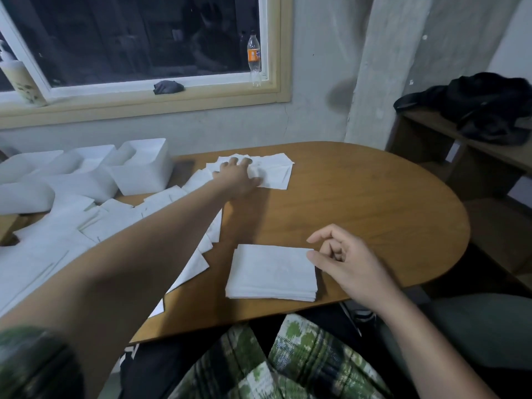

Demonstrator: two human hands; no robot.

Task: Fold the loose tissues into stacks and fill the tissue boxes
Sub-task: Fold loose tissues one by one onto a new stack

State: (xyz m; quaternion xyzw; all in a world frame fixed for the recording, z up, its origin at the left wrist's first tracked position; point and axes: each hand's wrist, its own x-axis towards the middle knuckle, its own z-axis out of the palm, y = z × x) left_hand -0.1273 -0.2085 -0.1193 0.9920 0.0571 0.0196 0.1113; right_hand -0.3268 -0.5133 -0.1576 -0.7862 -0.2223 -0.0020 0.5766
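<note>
A neat stack of folded white tissues [272, 273] lies near the table's front edge. My right hand [342, 262] hovers at the stack's right edge, fingers loosely curled, thumb near the top corner, holding nothing. My left hand [240, 175] reaches far across the table and presses flat on a loose tissue [275, 175] at the back. More loose tissues [115, 223] lie scattered on the left. Several white tissue boxes [144, 171] stand at the back left.
The brown oval table [374, 214] has bare wood on its right half. A window sill behind holds an orange-label bottle [254, 57], a dark cloth [168, 87] and a pump bottle [20, 79]. A shelf with black clothing [483, 105] stands at right.
</note>
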